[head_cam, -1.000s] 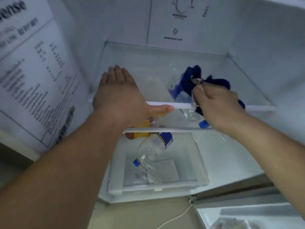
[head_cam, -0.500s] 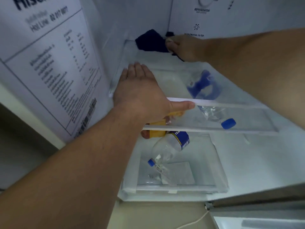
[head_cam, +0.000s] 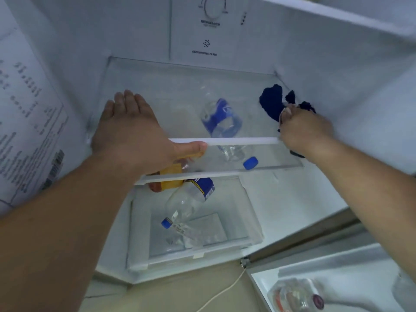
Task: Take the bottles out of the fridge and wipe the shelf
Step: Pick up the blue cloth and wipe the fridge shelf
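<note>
The right hand (head_cam: pixel 302 129) is closed around a dark blue cloth (head_cam: pixel 271 104), pressing it to the right rear of the clear glass shelf (head_cam: pixel 157 86). The left hand (head_cam: pixel 128 134) lies flat and spread on the shelf's left side, thumb on the white front trim. Below, seen through the glass, two blue-capped plastic bottles (head_cam: pixel 222 129) and an orange-labelled one lie in the smooth white fridge (head_cam: pixel 112 30).

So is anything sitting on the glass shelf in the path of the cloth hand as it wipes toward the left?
Nothing visible does. The right hand presses the dark blue cloth on the clear glass shelf. The plastic bottles show through from below. Only the left hand rests at the left end.
</note>
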